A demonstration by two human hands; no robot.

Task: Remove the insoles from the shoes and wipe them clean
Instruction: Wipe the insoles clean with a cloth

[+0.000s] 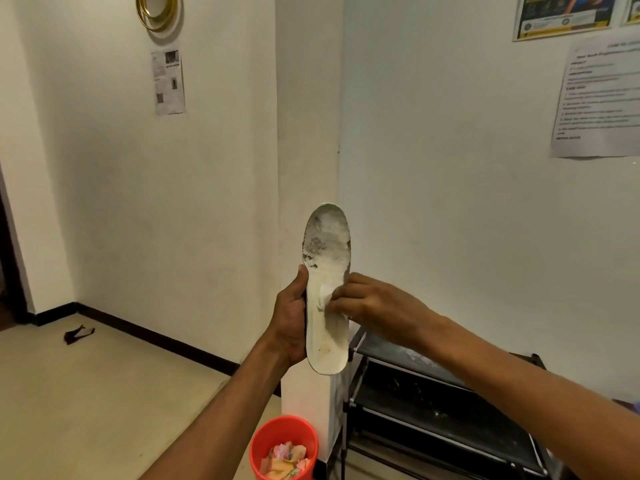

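A white insole (327, 258) stands upright in front of me, toe end up, with dark grey dirt on its upper half. My left hand (291, 317) grips its lower left edge, thumb on the front face. My right hand (374, 303) pinches a small white wipe (325, 293) and presses it against the middle of the insole. No shoes are in view.
An orange bin (282, 448) holding crumpled papers sits on the floor below my hands. A black shoe rack (433, 410) stands at the lower right beside a white wall corner (308, 133). A dark scrap (78, 334) lies on the beige floor at the left.
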